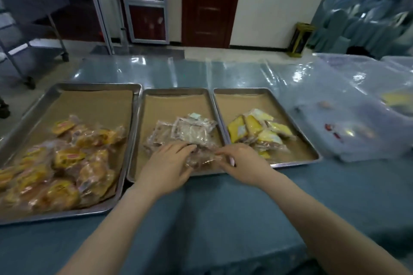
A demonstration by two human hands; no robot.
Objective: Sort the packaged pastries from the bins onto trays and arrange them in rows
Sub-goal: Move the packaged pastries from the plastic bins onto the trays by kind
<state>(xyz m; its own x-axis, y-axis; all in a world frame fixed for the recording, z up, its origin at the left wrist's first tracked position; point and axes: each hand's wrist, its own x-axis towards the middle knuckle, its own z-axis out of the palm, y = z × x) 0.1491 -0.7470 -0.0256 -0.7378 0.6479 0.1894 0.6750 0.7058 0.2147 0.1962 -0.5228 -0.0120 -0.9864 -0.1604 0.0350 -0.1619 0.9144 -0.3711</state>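
Note:
Three metal trays lined with brown paper stand side by side on the blue table. The left tray [93,87] holds a heap of orange-yellow packaged buns [67,158]. In the middle tray [176,92], a loose pile of clear-wrapped brown pastries [185,131] sits toward the front. The right tray [290,118] carries yellow-wrapped pastries [259,131]. Both my hands are over the front of the middle tray on one clear-wrapped pastry [201,159]: my left hand [167,165] holds its left side, my right hand [243,163] pinches its right edge.
A clear plastic bin [348,105] with a few items inside stands right of the trays, with another bin [400,78] behind it. A wheeled metal rack [29,35] is on the floor at the far left. The blue table [223,219] spreads in front of the trays.

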